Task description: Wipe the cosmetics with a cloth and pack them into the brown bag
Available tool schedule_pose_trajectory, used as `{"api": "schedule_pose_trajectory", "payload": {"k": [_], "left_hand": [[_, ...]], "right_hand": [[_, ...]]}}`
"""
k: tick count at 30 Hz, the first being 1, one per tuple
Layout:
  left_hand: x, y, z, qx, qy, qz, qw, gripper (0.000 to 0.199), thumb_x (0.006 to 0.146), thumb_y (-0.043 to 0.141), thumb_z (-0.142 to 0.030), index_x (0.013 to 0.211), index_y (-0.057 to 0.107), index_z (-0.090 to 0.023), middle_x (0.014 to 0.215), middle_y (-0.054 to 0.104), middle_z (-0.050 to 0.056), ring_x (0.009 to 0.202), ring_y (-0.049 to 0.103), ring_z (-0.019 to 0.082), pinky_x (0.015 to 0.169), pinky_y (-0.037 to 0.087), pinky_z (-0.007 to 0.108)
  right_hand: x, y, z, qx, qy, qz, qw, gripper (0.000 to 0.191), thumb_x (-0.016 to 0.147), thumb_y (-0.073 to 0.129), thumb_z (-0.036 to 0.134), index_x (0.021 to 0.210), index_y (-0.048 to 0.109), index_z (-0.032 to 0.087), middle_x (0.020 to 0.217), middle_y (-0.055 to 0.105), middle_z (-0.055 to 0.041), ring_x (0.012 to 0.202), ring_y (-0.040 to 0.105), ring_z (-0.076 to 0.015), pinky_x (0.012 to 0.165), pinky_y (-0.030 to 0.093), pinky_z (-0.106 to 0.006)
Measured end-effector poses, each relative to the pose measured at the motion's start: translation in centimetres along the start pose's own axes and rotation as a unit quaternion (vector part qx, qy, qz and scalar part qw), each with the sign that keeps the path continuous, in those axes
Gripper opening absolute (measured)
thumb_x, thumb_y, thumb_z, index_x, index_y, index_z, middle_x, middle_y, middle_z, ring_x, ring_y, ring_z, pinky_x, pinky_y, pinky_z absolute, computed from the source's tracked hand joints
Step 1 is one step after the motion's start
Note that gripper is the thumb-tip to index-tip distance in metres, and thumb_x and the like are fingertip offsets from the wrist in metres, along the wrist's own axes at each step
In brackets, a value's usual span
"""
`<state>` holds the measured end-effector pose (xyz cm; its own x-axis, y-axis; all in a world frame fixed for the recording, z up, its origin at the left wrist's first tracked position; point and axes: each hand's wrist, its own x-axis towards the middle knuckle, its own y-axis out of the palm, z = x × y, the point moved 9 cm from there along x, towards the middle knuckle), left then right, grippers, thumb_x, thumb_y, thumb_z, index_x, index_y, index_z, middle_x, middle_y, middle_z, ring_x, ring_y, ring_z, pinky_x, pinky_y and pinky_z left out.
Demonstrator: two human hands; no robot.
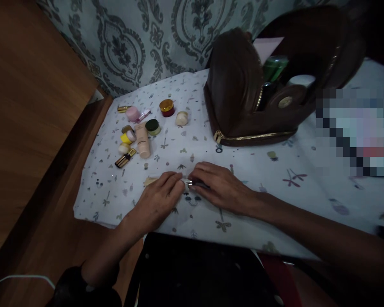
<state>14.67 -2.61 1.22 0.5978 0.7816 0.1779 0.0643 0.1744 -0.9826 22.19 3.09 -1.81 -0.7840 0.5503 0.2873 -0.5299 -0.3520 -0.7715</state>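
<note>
Both hands are close together near the front of the cloth-covered table. My left hand (161, 194) is closed around a pale, slim item (150, 181) whose cream end sticks out to the left of the fingers. My right hand (219, 187) is wrapped round a dark item with a silver band (190, 183), just right of the left fingertips. A short whitish part shows between the two hands; whether the two items are joined cannot be made out.
Small cosmetics lie at the back left: a beige tube (142, 140), a green-lidded jar (152, 126), a red jar (167, 108), a cream jar (181, 118) and a black-gold tube (125, 158). An open brown bag (233, 85) stands at the back right. A blurred rectangle (368, 132) is far right.
</note>
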Motion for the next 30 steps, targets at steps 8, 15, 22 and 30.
{"api": "schedule_pose_trajectory", "payload": {"k": [8, 15, 22, 30], "left_hand": [[-4.2, 0.2, 5.6, -0.052, -0.118, 0.057, 0.990, 0.016, 0.093, 0.048, -0.009, 0.104, 0.051, -0.020, 0.121, 0.063, 0.010, 0.114, 0.059, 0.025, 0.084, 0.059, 0.040], [-6.1, 0.4, 7.7, -0.143, -0.146, 0.029, 0.978, 0.013, 0.093, 0.049, -0.012, 0.102, 0.050, -0.021, 0.121, 0.061, 0.008, 0.111, 0.058, 0.022, 0.091, 0.055, 0.042], [-6.5, 0.4, 7.0, -0.113, -0.144, -0.005, 0.983, 0.014, 0.093, 0.047, -0.007, 0.096, 0.049, -0.020, 0.121, 0.060, 0.010, 0.113, 0.056, 0.022, 0.090, 0.055, 0.040], [-6.6, -2.2, 8.3, -0.083, -0.184, -0.012, 0.979, 0.015, 0.093, 0.048, -0.011, 0.104, 0.053, -0.021, 0.118, 0.063, 0.010, 0.108, 0.061, 0.024, 0.091, 0.055, 0.042]], "right_hand": [[-0.1, -0.3, 0.1, 0.028, -0.007, -0.017, 0.999, 0.019, 0.098, 0.044, 0.028, 0.096, 0.059, 0.016, 0.092, 0.061, -0.0095, 0.082, 0.056, -0.0198, 0.069, 0.049, -0.033], [-0.1, -0.6, -0.3, 0.123, 0.045, -0.029, 0.991, 0.018, 0.096, 0.049, 0.031, 0.099, 0.060, 0.018, 0.082, 0.065, -0.0048, 0.071, 0.058, -0.0157, 0.064, 0.048, -0.030], [1.1, -0.2, -1.5, 0.311, 0.184, -0.005, 0.933, 0.021, 0.084, 0.062, 0.037, 0.088, 0.066, 0.017, 0.071, 0.064, -0.0011, 0.063, 0.057, -0.0126, 0.056, 0.046, -0.025], [0.8, 0.4, -3.3, 0.368, 0.212, -0.084, 0.901, 0.023, 0.075, 0.073, 0.036, 0.088, 0.068, 0.019, 0.075, 0.068, -0.0020, 0.067, 0.062, -0.0141, 0.061, 0.051, -0.028]]}}
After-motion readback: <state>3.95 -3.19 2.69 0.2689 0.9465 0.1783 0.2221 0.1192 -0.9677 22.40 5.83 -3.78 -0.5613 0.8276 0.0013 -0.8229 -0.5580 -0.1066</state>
